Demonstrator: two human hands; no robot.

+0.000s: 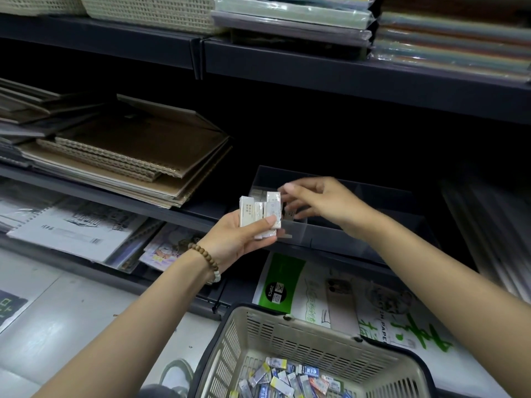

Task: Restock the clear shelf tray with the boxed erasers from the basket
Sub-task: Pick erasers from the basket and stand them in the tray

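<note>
White boxed erasers (260, 215), a small upright stack, sit clamped between the thumb and curled fingers of the left hand (238, 238), raised just in front of the clear tray (330, 239). Beside them the right hand (324, 202) reaches over the tray's left compartments, its fingers (291, 187) parted and blurred. Whether they pinch the small box just below them cannot be told. A few more pale boxes stand in the tray's back-left compartment. A wooden bead bracelet (205, 261) circles the left wrist.

The tray rests on a dark shop shelf (94, 191), to the right of a fanned pile of brown spiral notebooks (129, 150). Sketch-paper pads (330, 297) with green covers lie on the tier beneath.

Nearest the camera, below both forearms, a beige plastic basket (287, 337) with a dark rim holds a loose heap of packaged erasers (287, 379) in white, blue and yellow wrappers.
</note>
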